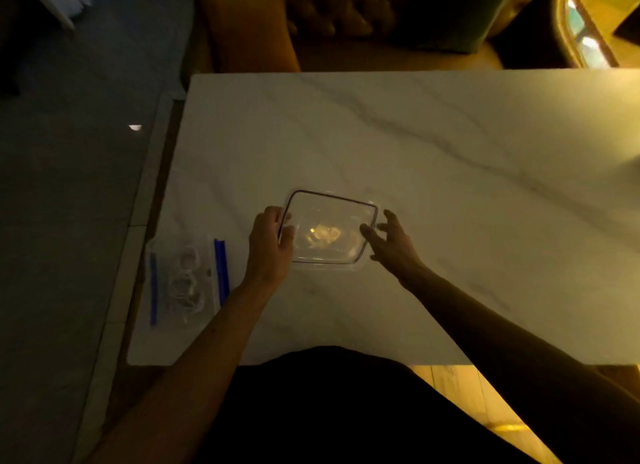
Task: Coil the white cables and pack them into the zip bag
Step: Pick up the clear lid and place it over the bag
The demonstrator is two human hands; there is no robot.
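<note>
One view only: wide-angle camera on your head, facing forward and steeply down. Close range: your forearms ran in from bottom edge, left hand [272, 245] and right hand [389, 243] flanking clear container [329, 217] just below frame centre. Table [450, 144] filled middle; its left and near edges showed. Floor [69, 193] lay left, seating [311, 20] beyond far edge.

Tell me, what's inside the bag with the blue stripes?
Coiled white cables show through the clear zip bag. They overlap in dim light, so their number and plugs are hidden.
</note>
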